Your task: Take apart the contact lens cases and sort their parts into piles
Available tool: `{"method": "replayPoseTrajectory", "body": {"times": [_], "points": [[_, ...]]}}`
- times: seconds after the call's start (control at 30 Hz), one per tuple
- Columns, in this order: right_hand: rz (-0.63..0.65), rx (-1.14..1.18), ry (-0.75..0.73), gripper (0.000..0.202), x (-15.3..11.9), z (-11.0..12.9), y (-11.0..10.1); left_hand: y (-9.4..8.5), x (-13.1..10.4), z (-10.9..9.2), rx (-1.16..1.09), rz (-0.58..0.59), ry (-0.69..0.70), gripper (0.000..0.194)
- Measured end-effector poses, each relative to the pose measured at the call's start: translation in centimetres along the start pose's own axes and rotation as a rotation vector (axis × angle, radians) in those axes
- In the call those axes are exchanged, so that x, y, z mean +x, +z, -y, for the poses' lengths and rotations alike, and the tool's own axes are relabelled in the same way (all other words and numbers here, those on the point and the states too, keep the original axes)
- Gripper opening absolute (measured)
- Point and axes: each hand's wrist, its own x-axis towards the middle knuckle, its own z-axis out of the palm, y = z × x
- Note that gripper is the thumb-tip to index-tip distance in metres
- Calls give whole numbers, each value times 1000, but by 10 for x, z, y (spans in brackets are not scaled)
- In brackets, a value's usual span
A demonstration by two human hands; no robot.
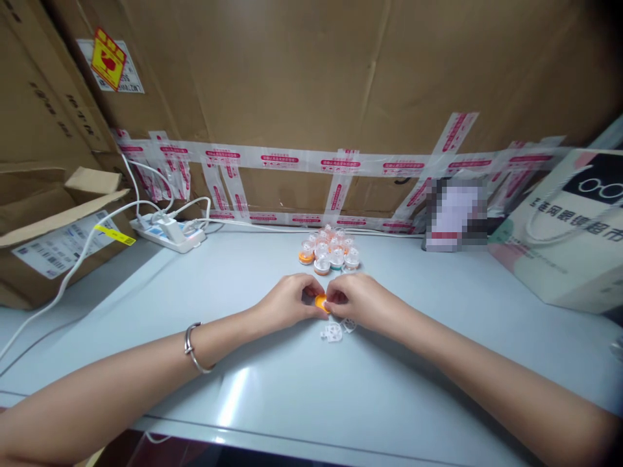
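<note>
Close above the table, my left hand (293, 299) pinches a small round orange piece (320, 301) between thumb and fingers. My right hand (357, 298) grips the same piece from the other side, its fingertips over the edge. Just below the hands lies a flat white cut-out plastic piece (333, 333), and a second white piece (349, 325) sits partly under my right hand. Beyond the hands stands a cluster of small round clear-domed containers (335, 243) with orange, white and green bases.
A large taped cardboard box (292, 78) walls off the back. On the left are an open carton (58, 227) and a white power strip (170, 235) with cables. To the right stand a pixelated object (452, 214) and a paper bag (574, 259).
</note>
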Motion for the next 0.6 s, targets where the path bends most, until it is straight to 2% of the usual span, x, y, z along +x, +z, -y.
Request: {"method": "replayPoseTrajectory", "body": {"times": [0.17, 0.3, 0.43, 0.6], "points": [[2, -150, -41, 13, 5, 7, 0, 0, -1, 1, 10, -6, -14, 24], [-26, -99, -23, 11, 1, 7, 1, 1, -1, 1, 8, -18, -16, 26], [-93, 45, -43, 12, -7, -4, -3, -1, -3, 1, 9, -25, -16, 27], [-176, 18, -216, 19, -17, -26, 1, -8, -8, 2, 30, 6, 18, 27]]}}
